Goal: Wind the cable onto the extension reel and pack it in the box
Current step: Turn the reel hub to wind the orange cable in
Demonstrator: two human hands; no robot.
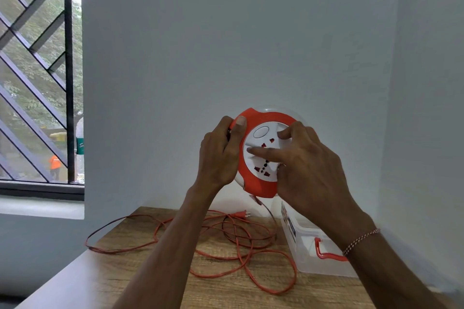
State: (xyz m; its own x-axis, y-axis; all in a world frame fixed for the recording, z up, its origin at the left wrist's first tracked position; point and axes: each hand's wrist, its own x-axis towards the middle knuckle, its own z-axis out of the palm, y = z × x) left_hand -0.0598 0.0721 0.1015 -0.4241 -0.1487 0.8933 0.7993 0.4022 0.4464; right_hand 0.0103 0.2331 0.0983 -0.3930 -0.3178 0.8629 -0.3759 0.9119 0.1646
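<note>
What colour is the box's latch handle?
Orange-red latch handle on a clear box, head view.

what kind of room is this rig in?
Probably a room in a home or small office: plain painted wall, a barred window looking onto trees and a street, and a wooden table pushed into the corner.

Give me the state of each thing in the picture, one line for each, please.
Reel: held up above the table, socket face toward the camera.
Left hand: grips the reel's left rim.
Right hand: fingers spread on the white face.
Cable: unwound, in loose loops on the table.
Plug: lying free, not plugged in.
Box: clear, open, no lid on.
</note>
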